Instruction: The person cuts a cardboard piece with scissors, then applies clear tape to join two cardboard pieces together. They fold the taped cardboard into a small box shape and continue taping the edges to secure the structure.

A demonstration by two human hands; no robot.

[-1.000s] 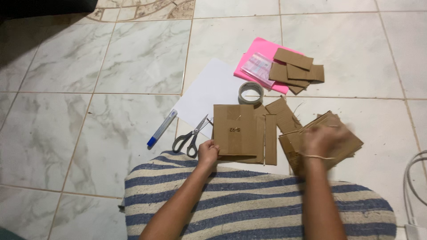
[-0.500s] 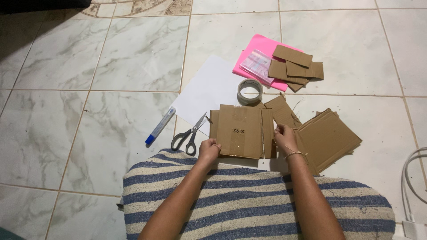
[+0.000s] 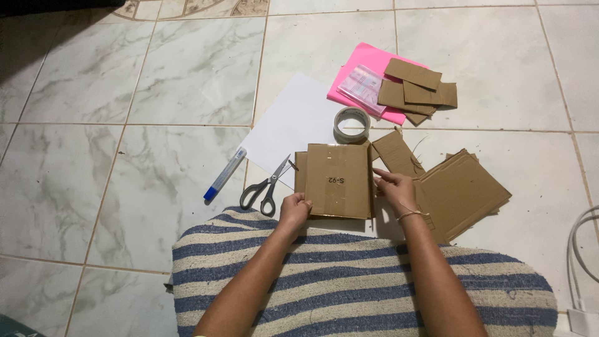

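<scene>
On a marbled tile floor (image 3: 156,75), a square cardboard piece (image 3: 338,181) lies near the striped cloth (image 3: 349,281). The left hand (image 3: 294,208) pinches its lower left corner; the right hand (image 3: 395,186) fingers its right edge, scissors (image 3: 265,186) and a tape roll (image 3: 350,124) close by.

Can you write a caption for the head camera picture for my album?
Two hands hold a square cardboard piece on the tiled floor.

You're on a home floor: marbled tile (image 3: 156,68) beyond your hands, a striped rug (image 3: 374,287) under your arms, scissors (image 3: 265,187) and tape (image 3: 350,123) close by.
</scene>
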